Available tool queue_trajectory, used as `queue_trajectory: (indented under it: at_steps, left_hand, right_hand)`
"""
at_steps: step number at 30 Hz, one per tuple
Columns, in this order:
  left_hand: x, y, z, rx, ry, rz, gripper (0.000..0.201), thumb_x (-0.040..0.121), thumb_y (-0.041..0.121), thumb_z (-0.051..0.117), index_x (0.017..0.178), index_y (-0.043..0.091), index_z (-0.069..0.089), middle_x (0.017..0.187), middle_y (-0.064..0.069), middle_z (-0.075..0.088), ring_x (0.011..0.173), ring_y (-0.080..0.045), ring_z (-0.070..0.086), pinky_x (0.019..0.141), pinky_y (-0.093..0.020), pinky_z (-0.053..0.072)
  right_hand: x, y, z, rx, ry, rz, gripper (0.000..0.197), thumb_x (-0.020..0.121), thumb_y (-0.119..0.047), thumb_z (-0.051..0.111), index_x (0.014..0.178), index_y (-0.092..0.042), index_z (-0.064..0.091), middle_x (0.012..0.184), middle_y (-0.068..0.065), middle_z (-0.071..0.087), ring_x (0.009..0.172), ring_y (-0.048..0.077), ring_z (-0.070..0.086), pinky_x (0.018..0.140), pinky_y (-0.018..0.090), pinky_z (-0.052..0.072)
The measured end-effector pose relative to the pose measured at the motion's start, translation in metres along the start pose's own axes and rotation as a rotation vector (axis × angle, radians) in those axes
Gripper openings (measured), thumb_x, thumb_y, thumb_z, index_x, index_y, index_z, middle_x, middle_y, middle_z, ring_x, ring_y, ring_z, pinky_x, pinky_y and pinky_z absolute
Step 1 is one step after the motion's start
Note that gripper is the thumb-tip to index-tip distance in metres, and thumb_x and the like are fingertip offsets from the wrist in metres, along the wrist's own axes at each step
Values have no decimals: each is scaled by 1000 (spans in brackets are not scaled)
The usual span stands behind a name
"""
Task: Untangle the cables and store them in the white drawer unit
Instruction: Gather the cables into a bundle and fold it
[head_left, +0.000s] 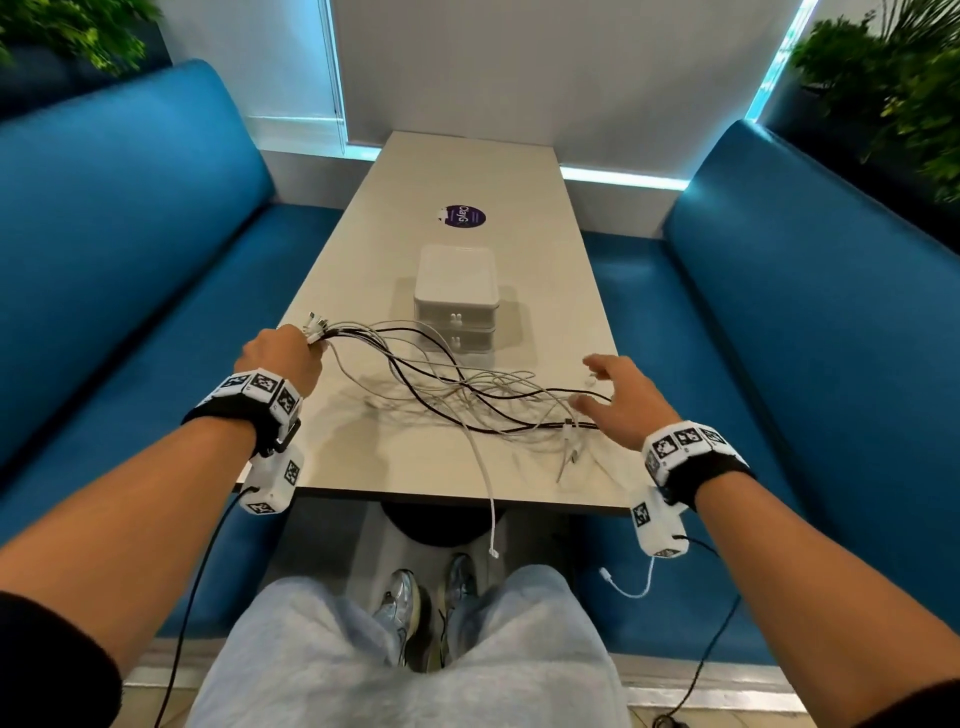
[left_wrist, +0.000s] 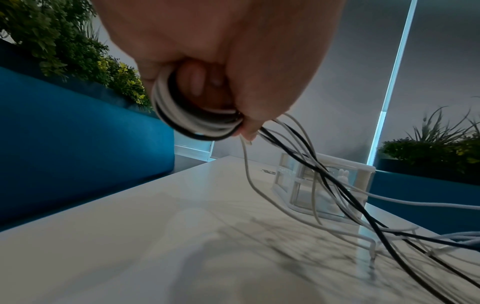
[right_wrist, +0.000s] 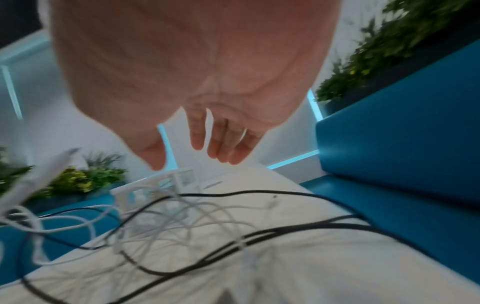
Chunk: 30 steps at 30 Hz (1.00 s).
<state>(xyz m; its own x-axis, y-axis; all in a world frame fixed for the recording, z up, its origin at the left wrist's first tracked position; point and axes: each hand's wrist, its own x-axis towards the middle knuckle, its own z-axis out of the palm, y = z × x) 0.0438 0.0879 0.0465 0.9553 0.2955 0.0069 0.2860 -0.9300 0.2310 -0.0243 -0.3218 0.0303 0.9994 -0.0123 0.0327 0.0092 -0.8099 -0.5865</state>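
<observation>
Looks like a booth nook in an office lounge or cafe: blue padded benches (head_left: 130, 249) run along the outer side of each hand, with a long pale table (head_left: 452, 171) between them. Leafy planters (head_left: 893, 88) sit behind the bench backs, beyond the hands.

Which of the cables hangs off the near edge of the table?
The thick white cable: it leaves the tangle, crosses the table's near edge and dangles with its plug toward the shoes. The other cables of the tangle stay on the tabletop.
</observation>
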Motion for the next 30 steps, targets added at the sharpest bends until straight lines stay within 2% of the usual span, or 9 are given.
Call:
queue_trajectory:
  at_steps: [3,7,11,14,19,21,24,27,30]
  left_hand:
    - [-3,1,0,1,7,32,45,99,47,49,82,5,54,89,-21,60,73,-36,52,62,-38,44]
    - [-8,7,-1,0,7,63,46,99,47,48,89,3,58,92,-23,62,79,-40,57,63,-39,44]
    - [-4,5,-7,2,28,72,46,100,48,46,89,4,57,95,-23,62,77,-38,53,63,-39,42]
    - [-2,3,-12,2,45,71,46,100,48,46,89,4,57,95,-24,62,78,-39,54,64,-39,42]
    - [-2,7,-12,-2,23,62,47,98,51,47,85,6,54,92,-20,60,76,-36,50,65,-39,43]
    - [-3,9,-9,-6,13,69,47,98,51,47,88,6,57,88,-18,57,76,-36,51,65,-39,43]
    - [-5,12,-5,-26,25,58,46,98,51,48,89,7,56,95,-21,62,81,-39,56,65,-39,43]
    - [-4,14,-5,-23,35,64,48,98,50,49,92,4,59,99,-23,63,87,-42,59,65,-39,44]
    - [-3,16,-8,-23,45,61,46,98,50,49,90,5,58,98,-23,62,87,-42,59,65,-39,43]
  right_hand:
    - [15,-35,18,25,41,-119,48,90,-26,66,135,-23,48,137,-1,50,119,20,55,98,31,46]
    - [28,-59,46,-174,-260,-136,81,83,-33,72,149,-27,27,146,-2,48,126,23,52,103,33,43]
    - [25,-41,54,-621,-358,-44,40,83,-35,65,120,-23,56,116,10,64,102,32,63,76,30,48]
    - [20,-19,42,-728,-335,64,37,87,-44,56,113,-18,63,113,9,64,99,30,63,71,30,46]
    - [11,25,6,-700,-258,288,43,84,-63,50,96,-23,61,95,3,62,83,26,62,69,33,49]
    - [10,39,-5,-633,-259,319,41,86,-63,52,88,-23,62,87,0,64,77,22,62,67,31,50]
    - [8,49,-13,-402,-258,373,44,89,-59,54,78,-20,68,78,-3,73,74,18,68,75,34,56]
    - [3,51,-19,-344,-125,304,47,93,-60,47,82,-16,60,74,1,69,71,20,65,64,32,49]
    - [-1,50,-21,-367,-141,221,48,86,-65,56,84,-17,49,83,3,59,75,21,58,59,32,40]
